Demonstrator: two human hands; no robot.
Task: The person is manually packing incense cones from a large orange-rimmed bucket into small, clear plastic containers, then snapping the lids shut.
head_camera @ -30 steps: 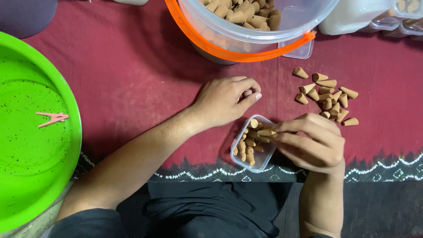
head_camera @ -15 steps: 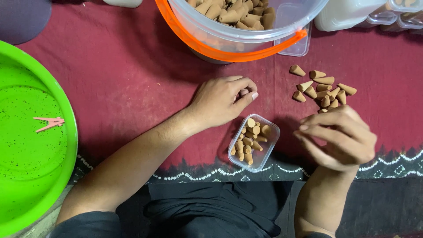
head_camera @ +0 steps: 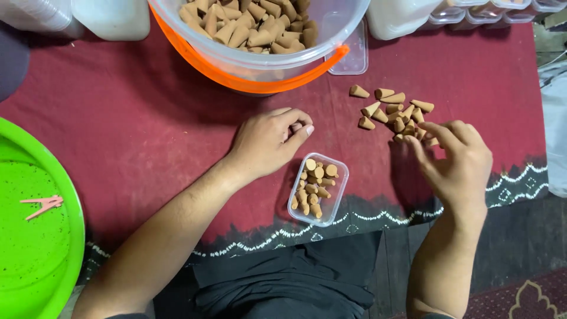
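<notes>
A small clear plastic box (head_camera: 339, 184) lies on the red cloth, partly filled with tan cone-shaped pieces (head_camera: 313, 186). My left hand (head_camera: 266, 142) rests just above the box's upper left corner, fingers curled in; whether it holds anything cannot be seen. My right hand (head_camera: 458, 162) is to the right of the box, fingers spread, fingertips touching the lower edge of a loose pile of cones (head_camera: 393, 112).
A clear bucket with an orange rim (head_camera: 266, 80) full of cones stands at the top centre. A round green tray (head_camera: 35, 248) with a pink clip sits at the left. White and clear containers (head_camera: 407, 18) line the top edge. Dark fabric covers my lap.
My right hand has moved from the box up and to the right, onto the loose pile of cones, and its fingers have spread. My left hand has stayed in place.
</notes>
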